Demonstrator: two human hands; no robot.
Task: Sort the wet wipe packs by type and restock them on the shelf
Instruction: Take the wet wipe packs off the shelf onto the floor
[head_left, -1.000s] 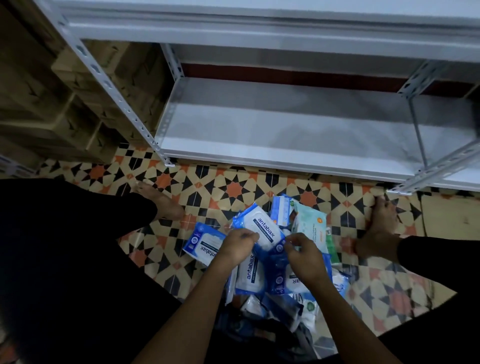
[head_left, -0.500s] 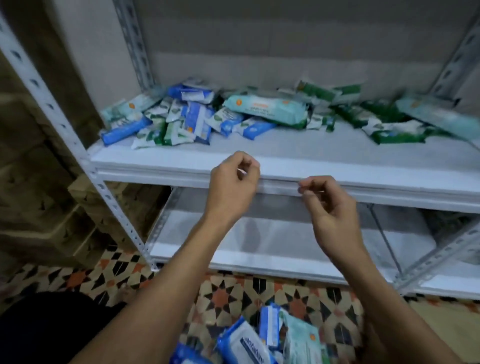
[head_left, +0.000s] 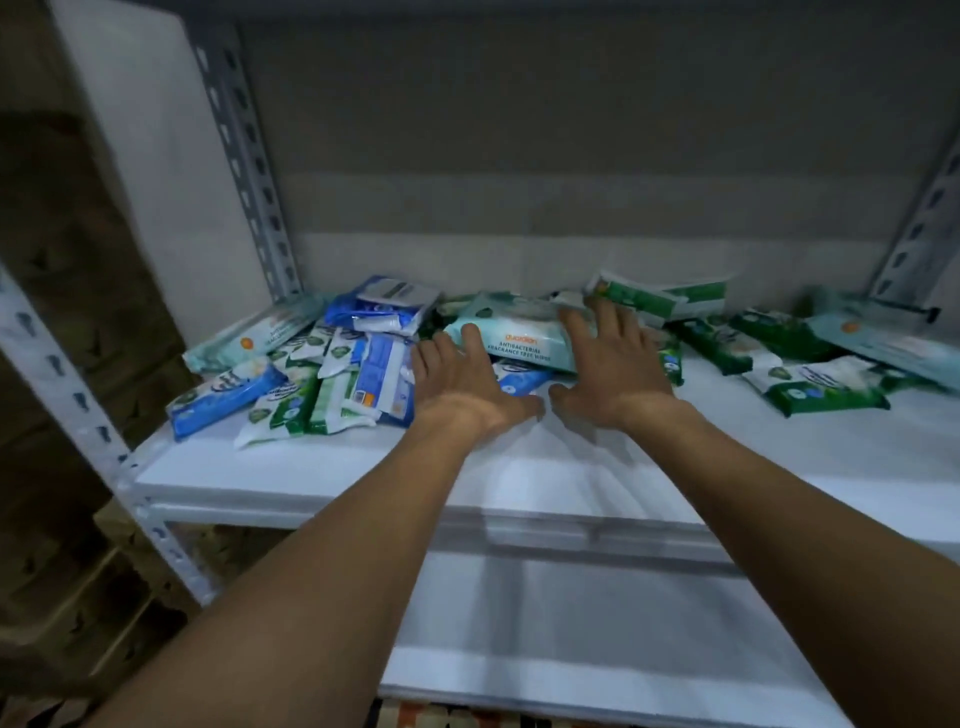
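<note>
The fingers of the left hand are held straight and slightly spread, their tips laid against the near edge of a pale teal pack printed with "ANTIBACTERIAL FRAGRANCE FREE WIPES". The fingers of the right hand are likewise straight and fanned apart, pressed flat on the right end of the same pack; nothing is gripped by either hand. Both palms are turned downward, and a small blue-and-white pack is seen between and under them. Both bare forearms are stretched forward over the front lip of the white shelf.

To the left of the hands a loose heap of mixed packs is piled on the shelf, blue ones and green-and-white ones overlapping at all angles, with a blue pack at its near left edge. To the right, well apart from that heap, several green packs are scattered flat, and another pale teal pack lies at the far right. A green-and-white pack is propped near the back wall just beyond the right fingertips. The shelf is carried on perforated grey metal uprights, and a lower shelf board is seen beneath
</note>
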